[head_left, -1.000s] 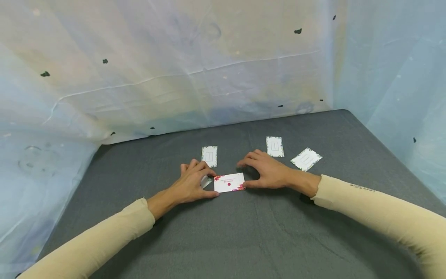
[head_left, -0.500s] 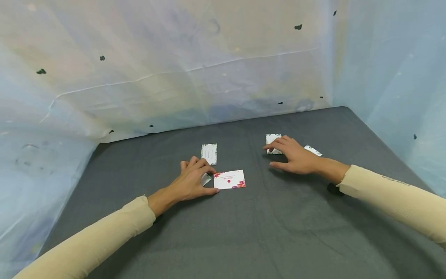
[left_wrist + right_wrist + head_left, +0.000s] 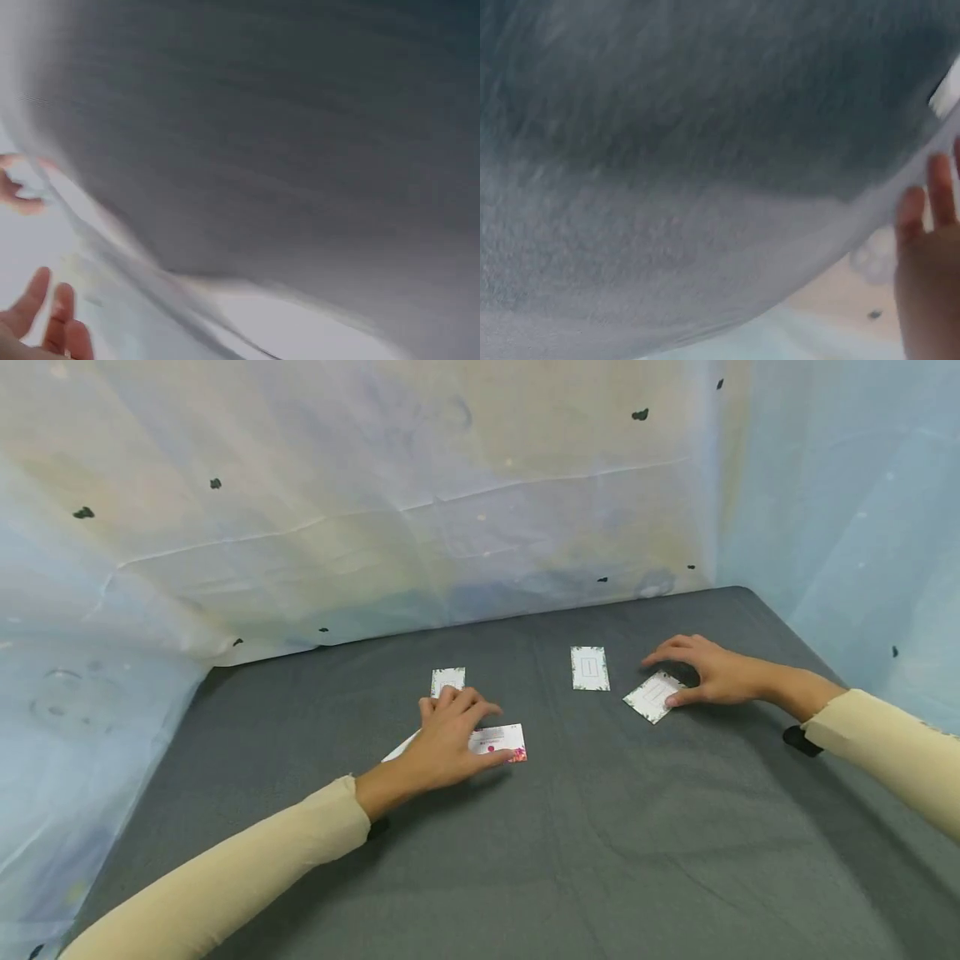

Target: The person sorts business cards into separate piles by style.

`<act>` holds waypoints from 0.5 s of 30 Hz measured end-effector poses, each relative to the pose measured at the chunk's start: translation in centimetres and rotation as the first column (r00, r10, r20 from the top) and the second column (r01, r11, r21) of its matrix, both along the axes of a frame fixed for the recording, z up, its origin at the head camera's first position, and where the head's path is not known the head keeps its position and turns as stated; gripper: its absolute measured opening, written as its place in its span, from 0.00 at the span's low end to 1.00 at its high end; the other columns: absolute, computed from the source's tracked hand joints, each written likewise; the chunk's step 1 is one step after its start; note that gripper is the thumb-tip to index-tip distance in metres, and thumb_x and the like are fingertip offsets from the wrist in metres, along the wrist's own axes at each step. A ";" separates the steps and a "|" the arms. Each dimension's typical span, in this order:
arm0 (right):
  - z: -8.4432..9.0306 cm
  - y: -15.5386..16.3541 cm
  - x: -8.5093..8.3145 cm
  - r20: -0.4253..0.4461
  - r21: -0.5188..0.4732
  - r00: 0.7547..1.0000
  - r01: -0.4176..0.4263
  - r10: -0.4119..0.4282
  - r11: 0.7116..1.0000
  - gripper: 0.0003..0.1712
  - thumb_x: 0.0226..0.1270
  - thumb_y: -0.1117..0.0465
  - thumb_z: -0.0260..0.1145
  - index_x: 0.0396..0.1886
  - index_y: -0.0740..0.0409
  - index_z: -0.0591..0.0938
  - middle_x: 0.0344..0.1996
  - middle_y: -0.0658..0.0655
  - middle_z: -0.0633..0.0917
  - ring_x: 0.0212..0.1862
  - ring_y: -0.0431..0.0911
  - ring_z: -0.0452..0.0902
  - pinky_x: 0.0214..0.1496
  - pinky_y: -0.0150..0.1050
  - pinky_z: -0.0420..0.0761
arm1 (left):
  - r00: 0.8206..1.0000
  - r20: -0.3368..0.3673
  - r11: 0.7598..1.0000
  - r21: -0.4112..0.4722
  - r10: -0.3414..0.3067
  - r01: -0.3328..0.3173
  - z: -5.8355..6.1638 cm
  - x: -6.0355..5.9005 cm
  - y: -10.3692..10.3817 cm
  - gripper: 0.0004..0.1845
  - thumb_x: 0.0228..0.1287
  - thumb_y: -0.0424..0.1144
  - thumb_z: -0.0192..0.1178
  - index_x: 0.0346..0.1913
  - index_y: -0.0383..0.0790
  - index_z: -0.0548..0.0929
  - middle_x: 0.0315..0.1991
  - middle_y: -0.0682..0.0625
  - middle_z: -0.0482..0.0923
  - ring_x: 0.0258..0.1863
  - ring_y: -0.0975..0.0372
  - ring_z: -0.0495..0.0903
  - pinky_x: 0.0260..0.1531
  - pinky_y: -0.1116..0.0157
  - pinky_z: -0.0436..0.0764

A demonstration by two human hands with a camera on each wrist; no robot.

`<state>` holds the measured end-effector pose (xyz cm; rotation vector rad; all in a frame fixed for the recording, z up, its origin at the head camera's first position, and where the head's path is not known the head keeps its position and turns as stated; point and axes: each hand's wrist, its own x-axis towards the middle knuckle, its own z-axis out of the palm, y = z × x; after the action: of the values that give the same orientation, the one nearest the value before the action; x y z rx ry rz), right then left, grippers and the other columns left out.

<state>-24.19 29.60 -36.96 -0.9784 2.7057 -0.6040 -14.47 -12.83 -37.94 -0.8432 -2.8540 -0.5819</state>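
Observation:
A white card with pink flowers and a red dot [image 3: 491, 739] lies on the grey cloth. My left hand [image 3: 450, 745] spreads over its left part, thumb at the lower edge and fingers loosely bent above. To the right, a slanted white card with a leafy border [image 3: 647, 697] lies flat. Curving around its right side, my right hand [image 3: 716, 672] has the thumb overlapping the card's corner and the fingers apart beyond it. In the right wrist view, that hand [image 3: 930, 270] shows at the right edge. The left wrist view is blurred, with fingertips [image 3: 60, 319] at lower left.
Another leafy-bordered card [image 3: 590, 669] stands out left of the slanted one. A similar card [image 3: 448, 677] is partly hidden behind my left fingers. Part of a white card [image 3: 399, 748] shows beside my left wrist. A pale curtain [image 3: 420, 552] borders the grey table [image 3: 525, 868].
My right hand has left the pink-flowered card and moved right to the slanted card. The left hand has slid right over the pink-flowered card, uncovering a white card's edge beside the wrist.

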 end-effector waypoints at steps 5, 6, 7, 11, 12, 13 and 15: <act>0.5 1.2 -0.9 0.109 0.051 0.994 -0.014 0.008 0.999 0.42 0.55 0.50 0.78 0.69 0.56 0.73 0.67 0.62 0.70 0.69 0.62 0.61 0.64 0.66 0.63 | 0.996 0.042 0.997 0.019 0.073 -0.073 1.5 0.7 8.2 0.24 0.61 0.59 0.66 0.56 0.52 0.82 0.47 0.56 0.76 0.49 0.60 0.67 0.49 0.53 0.59; 0.5 1.2 -1.1 0.120 0.060 0.993 -0.018 0.011 0.998 0.43 0.55 0.51 0.78 0.69 0.56 0.73 0.67 0.63 0.70 0.69 0.63 0.61 0.64 0.66 0.63 | 0.994 0.059 0.996 0.002 0.092 -0.093 1.7 0.6 9.7 0.24 0.62 0.60 0.65 0.56 0.53 0.82 0.47 0.57 0.76 0.49 0.60 0.68 0.49 0.54 0.60; 0.5 1.3 -1.2 0.128 0.066 0.992 -0.024 0.015 0.998 0.43 0.55 0.51 0.78 0.69 0.56 0.73 0.68 0.63 0.69 0.70 0.64 0.61 0.64 0.67 0.63 | 0.991 0.071 0.993 -0.023 0.114 -0.113 1.8 0.4 11.2 0.24 0.62 0.61 0.65 0.56 0.54 0.82 0.47 0.58 0.76 0.50 0.61 0.69 0.50 0.55 0.60; 0.3 1.2 -1.6 0.142 0.063 0.990 -0.030 0.021 0.998 0.41 0.56 0.51 0.77 0.69 0.55 0.74 0.68 0.63 0.69 0.69 0.63 0.62 0.63 0.66 0.65 | 0.981 0.112 0.984 -0.103 0.159 -0.148 1.5 -0.9 15.3 0.26 0.62 0.64 0.63 0.57 0.56 0.80 0.50 0.58 0.75 0.52 0.61 0.70 0.51 0.56 0.62; 0.2 1.1 -1.7 0.147 0.054 0.989 -0.029 0.021 0.998 0.41 0.55 0.51 0.77 0.69 0.55 0.74 0.68 0.63 0.69 0.70 0.63 0.62 0.64 0.66 0.65 | 0.980 0.110 0.980 -0.135 0.165 -0.150 1.3 -1.3 16.0 0.26 0.61 0.65 0.63 0.58 0.56 0.80 0.51 0.59 0.74 0.53 0.61 0.70 0.51 0.56 0.62; 0.2 1.2 -1.8 0.151 0.047 0.988 -0.029 0.021 0.999 0.41 0.56 0.52 0.77 0.69 0.54 0.74 0.68 0.62 0.70 0.70 0.63 0.62 0.64 0.66 0.65 | 0.980 0.105 0.974 -0.170 0.167 -0.147 1.2 -1.6 16.5 0.28 0.61 0.66 0.62 0.59 0.56 0.79 0.53 0.59 0.74 0.53 0.61 0.70 0.52 0.56 0.62; 0.1 1.2 -2.0 0.156 0.028 0.987 -0.026 0.022 0.999 0.40 0.56 0.53 0.77 0.68 0.53 0.75 0.68 0.62 0.70 0.71 0.62 0.62 0.64 0.65 0.65 | 0.984 0.080 0.959 -0.247 0.159 -0.135 0.9 -2.2 17.1 0.30 0.61 0.67 0.61 0.61 0.57 0.77 0.55 0.59 0.73 0.54 0.62 0.69 0.54 0.55 0.62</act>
<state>-26.20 30.83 -36.81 -0.9144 2.5549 -0.6076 -16.67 4.32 -37.06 -0.6380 -3.0887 -0.2690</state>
